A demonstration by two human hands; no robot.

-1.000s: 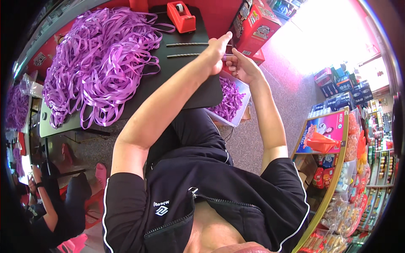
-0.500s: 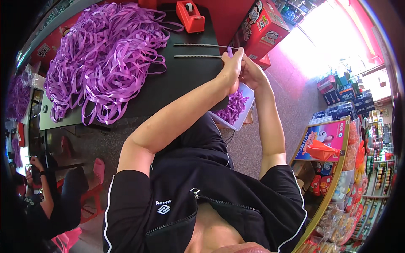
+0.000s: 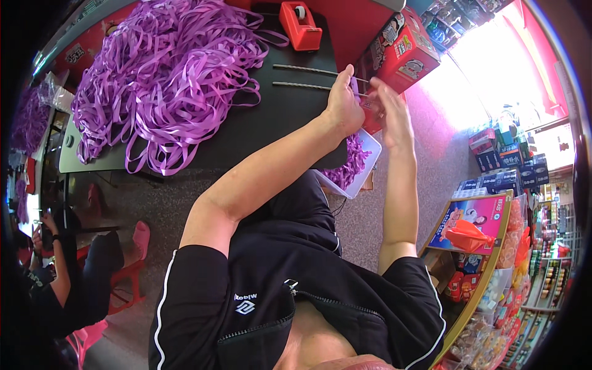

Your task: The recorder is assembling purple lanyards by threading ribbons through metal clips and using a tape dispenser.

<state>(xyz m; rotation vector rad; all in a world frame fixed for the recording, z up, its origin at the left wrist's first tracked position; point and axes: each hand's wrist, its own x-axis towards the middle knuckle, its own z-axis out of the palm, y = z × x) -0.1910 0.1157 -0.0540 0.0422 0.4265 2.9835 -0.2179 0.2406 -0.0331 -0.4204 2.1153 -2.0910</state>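
Note:
Two thin twisted metal rods (image 3: 302,85) jut out level over the black table at its right end. A short piece of purple ribbon (image 3: 354,87) shows across them, right beside the thumb of my left hand (image 3: 346,106). That hand is closed at the rods and the ribbon; its other fingers are mostly hidden. To its right, my right hand (image 3: 394,115) is raised with its fingers stretched and a little blurred, near the rod ends. Below both hands a white plastic bin (image 3: 370,161) holds cut purple ribbon pieces (image 3: 353,161).
A large heap of purple ribbon (image 3: 179,80) covers the left of the black table (image 3: 259,132). An orange tape dispenser (image 3: 301,28) stands at its back. Red boxes (image 3: 404,52) are beyond my hands. A wooden display shelf (image 3: 472,237) stands right; a seated person (image 3: 61,271) is at left.
My right hand has come away from my left hand and opened, moving to the right. My left hand stays at the rods. The whole view has shifted slightly.

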